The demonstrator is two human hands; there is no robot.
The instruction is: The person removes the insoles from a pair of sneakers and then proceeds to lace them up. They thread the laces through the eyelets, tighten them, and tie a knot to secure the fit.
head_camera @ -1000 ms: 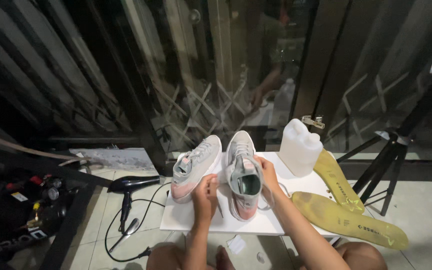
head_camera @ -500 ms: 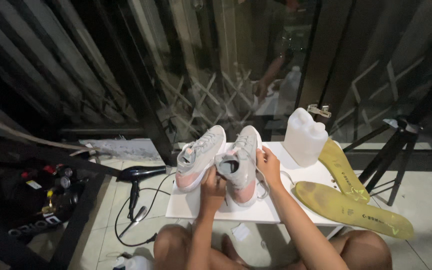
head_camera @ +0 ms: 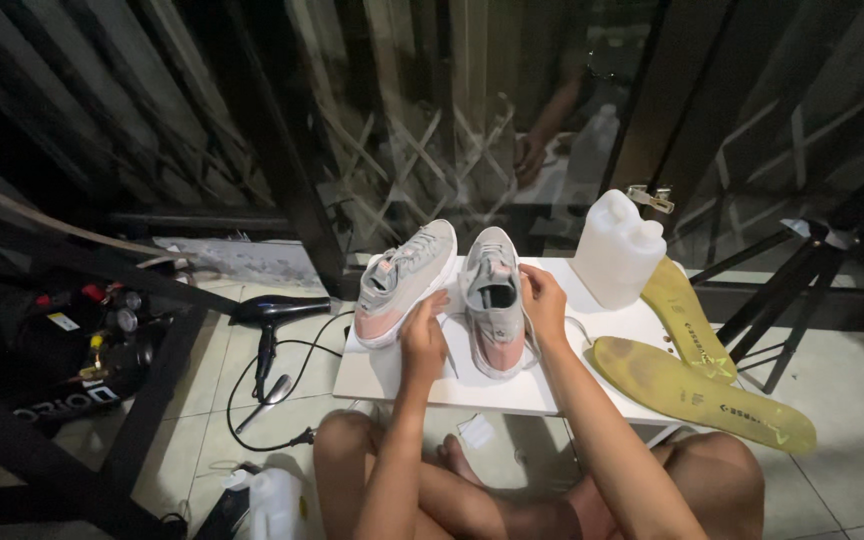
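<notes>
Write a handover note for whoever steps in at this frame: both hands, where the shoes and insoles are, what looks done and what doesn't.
Left hand: rests on the small white table, between the two shoes, touching the lace area; no clear grip.
Right hand: on the right side of the grey-and-pink knit sneaker with its opening facing up, steadying it.
Second grey-and-pink sneaker: lies tilted on the table's left part, untouched.
Two yellow foam insoles: out of the shoes, lying at the table's right edge.
White plastic jug: upright behind the insoles.
Black hair dryer: on the floor, left.
Done: insoles removed.
Left: insoles not yet back in.
</notes>
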